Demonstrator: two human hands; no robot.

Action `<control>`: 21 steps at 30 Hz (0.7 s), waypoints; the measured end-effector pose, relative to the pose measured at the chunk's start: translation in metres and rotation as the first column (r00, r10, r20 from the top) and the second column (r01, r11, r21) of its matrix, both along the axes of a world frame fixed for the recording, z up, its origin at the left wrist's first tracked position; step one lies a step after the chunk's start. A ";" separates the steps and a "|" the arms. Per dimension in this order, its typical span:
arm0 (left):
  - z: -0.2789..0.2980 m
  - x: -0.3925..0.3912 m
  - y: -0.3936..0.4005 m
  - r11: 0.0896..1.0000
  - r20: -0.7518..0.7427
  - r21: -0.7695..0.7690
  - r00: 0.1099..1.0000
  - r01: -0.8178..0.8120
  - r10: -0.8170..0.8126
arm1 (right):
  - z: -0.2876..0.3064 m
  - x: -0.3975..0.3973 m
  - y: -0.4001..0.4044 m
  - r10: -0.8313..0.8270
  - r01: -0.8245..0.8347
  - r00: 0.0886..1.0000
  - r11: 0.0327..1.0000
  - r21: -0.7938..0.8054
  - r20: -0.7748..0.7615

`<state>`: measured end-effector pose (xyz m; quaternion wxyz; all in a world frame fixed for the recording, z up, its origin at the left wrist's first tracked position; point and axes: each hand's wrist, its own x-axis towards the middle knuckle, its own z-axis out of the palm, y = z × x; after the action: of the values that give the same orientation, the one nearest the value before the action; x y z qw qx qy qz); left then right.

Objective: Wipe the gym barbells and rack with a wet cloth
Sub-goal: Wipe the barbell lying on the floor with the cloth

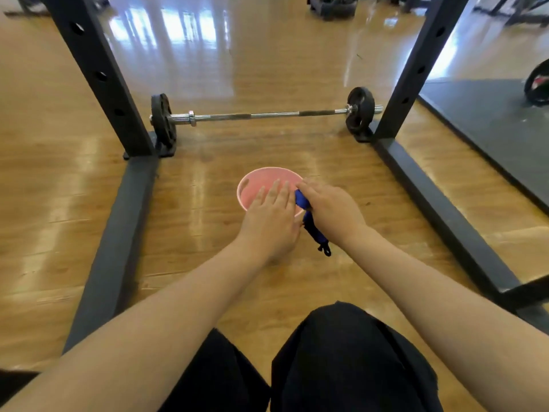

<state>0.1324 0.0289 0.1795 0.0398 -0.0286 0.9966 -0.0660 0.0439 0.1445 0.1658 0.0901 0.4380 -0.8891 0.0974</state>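
A pink basin (252,181) stands on the wooden floor in front of me. My right hand (329,208) grips a twisted blue cloth (315,230) over the basin's right rim; the cloth's tail hangs down toward the floor. My left hand (271,212) lies over the basin with its fingers straight, next to the cloth. Beyond the basin a barbell (261,115) with a black plate at each end lies on the floor between the two dark uprights of the rack (98,75).
The rack's base beams run along the floor on the left (116,242) and right (445,212). A dark rubber mat (487,120) with another plate (539,83) lies at the right. My knees in black trousers (341,361) fill the bottom.
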 end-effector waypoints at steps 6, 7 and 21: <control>-0.050 -0.044 0.004 1.000 0.039 -0.027 0.999 -0.015 0.016 | -0.058 -0.054 0.009 -0.009 0.007 1.000 0.990 0.143 0.017; -0.053 -0.051 0.007 0.999 0.039 -0.023 0.999 -0.025 0.026 | -0.060 -0.060 0.012 -0.004 0.002 1.000 0.988 0.156 0.009; -0.049 -0.167 0.056 0.998 -0.057 0.002 0.996 -0.066 0.066 | -0.041 -0.160 0.060 -0.072 0.073 0.997 0.989 0.131 -0.012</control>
<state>-0.0343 0.0845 0.1301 0.0136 -0.0634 0.9959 -0.0637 -0.1161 0.2049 0.1251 0.0677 0.4106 -0.9087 0.0338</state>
